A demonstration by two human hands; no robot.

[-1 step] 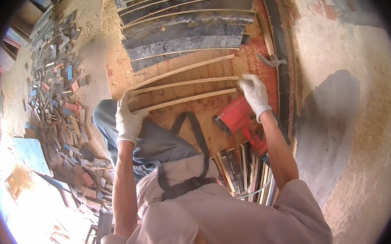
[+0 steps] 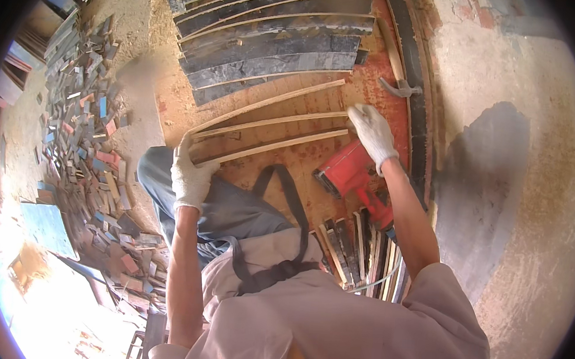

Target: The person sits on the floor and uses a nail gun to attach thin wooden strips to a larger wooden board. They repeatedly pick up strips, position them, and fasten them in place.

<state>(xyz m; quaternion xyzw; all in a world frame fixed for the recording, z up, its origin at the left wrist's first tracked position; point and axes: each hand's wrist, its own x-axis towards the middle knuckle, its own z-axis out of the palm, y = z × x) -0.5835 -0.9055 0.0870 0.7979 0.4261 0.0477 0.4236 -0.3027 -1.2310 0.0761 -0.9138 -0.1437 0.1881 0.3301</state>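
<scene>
Three narrow wooden strips lie side by side on a reddish-brown board (image 2: 249, 151). My left hand (image 2: 191, 176), in a white glove, is closed around their left ends. At the right end of the middle strip (image 2: 271, 123) is my right hand (image 2: 373, 129), also gloved, its fingers closed on the tip. The far strip (image 2: 273, 100) slants away from the middle one, and the near strip (image 2: 270, 147) lies closer to my leg. Just below my right hand rests a red nail gun (image 2: 347, 170), its handle partly behind my forearm.
Dark, wood-edged boards (image 2: 277, 45) lie in rows at the far side. A claw hammer (image 2: 400, 89) lies by the board's right edge. More strips (image 2: 356, 251) and a pale hose (image 2: 380, 279) are beside my right hip. Wood offcuts (image 2: 102, 160) cover the floor at left.
My right hand has shifted slightly left and away from me along the middle strip's end. My left hand stays nearly where it was.
</scene>
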